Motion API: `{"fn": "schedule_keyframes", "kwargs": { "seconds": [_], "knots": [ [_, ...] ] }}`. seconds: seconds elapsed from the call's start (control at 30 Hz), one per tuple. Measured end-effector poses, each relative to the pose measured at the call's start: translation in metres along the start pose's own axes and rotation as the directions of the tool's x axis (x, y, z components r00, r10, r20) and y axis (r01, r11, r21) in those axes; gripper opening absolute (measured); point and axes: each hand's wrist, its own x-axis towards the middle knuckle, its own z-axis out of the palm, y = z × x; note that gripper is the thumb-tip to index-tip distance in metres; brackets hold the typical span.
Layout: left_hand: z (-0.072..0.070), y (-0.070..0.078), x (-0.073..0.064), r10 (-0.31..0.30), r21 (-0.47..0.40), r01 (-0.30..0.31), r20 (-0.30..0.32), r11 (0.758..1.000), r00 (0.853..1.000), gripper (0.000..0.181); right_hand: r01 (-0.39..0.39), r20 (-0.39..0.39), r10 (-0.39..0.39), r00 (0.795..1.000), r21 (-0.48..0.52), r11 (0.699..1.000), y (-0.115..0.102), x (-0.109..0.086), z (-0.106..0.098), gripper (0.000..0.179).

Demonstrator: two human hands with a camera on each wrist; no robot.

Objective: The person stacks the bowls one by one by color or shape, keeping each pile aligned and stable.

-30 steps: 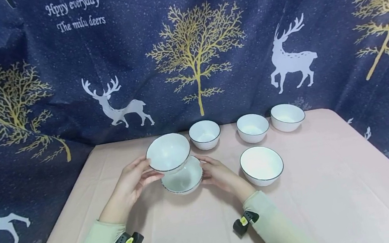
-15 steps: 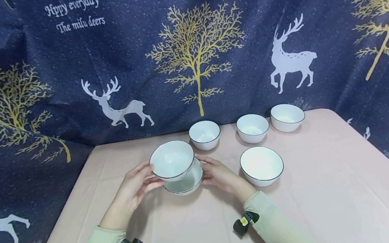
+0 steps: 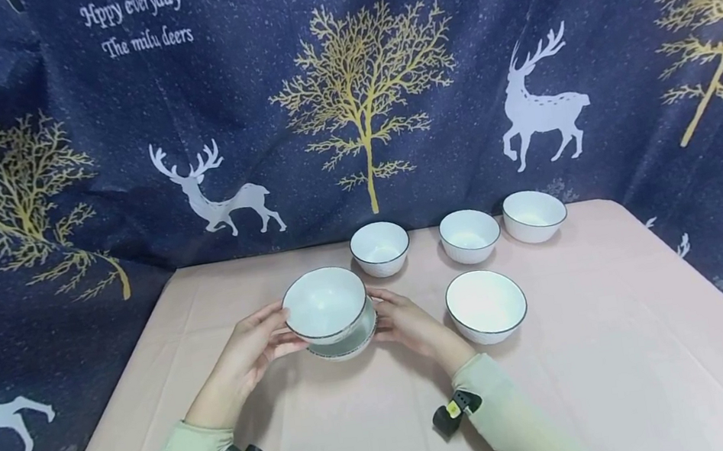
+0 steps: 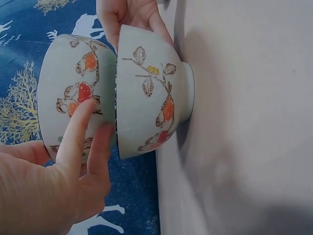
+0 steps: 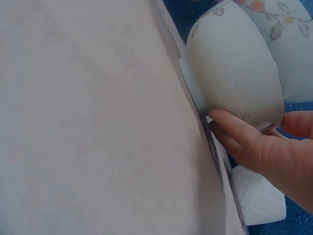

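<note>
My left hand (image 3: 250, 349) grips a white, dark-rimmed bowl (image 3: 324, 304) by its left side, thumb at the rim and fingers beneath. It hangs just above a second bowl (image 3: 353, 344), covering much of that one's opening. The right side of this lower bowl is held by my right hand (image 3: 410, 323). Painted birds and leafy twigs decorate both the upper bowl (image 4: 68, 73) and the lower bowl (image 4: 142, 93) in the left wrist view. From the right wrist, my fingers (image 5: 239, 129) show under the lower bowl (image 5: 230, 68); whether its foot touches the cloth, I cannot tell.
Three white bowls stand along the back: one behind the held pair (image 3: 380, 250), one in the middle (image 3: 470, 237) and one at the right (image 3: 535, 216). Another bowl (image 3: 487, 306) sits right of my right hand. Pink cloth covers the table (image 3: 605, 376); a dark deer-print curtain (image 3: 281, 52) hangs behind.
The left hand has lowered the upper bowl and shifted it slightly right, so it hides more of the lower bowl. My right hand and the lower bowl stay nearly still.
</note>
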Motion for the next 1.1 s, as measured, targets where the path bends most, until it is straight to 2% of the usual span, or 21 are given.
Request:
{"fn": "schedule_keyframes", "kwargs": {
  "seconds": [0.27,0.7,1.1],
  "knots": [
    [-0.0026,-0.0011,-0.0001,0.017,0.024,-0.018,0.013,1.000,1.000,0.057,0.002,0.001,-0.002,1.000,0.008,1.000,-0.0007,-0.0015,0.0004,0.048],
    [-0.0045,0.0006,0.0010,0.008,0.037,-0.007,-0.023,0.999,1.000,0.053,0.005,0.001,-0.005,1.000,0.032,0.999,0.0002,-0.0021,0.0011,0.048],
    [-0.0004,0.0025,0.0041,0.003,0.097,0.002,-0.054,0.995,0.999,0.052,-0.004,0.003,0.004,1.000,0.027,1.000,-0.0009,-0.0002,0.0004,0.047]
  ]
}}
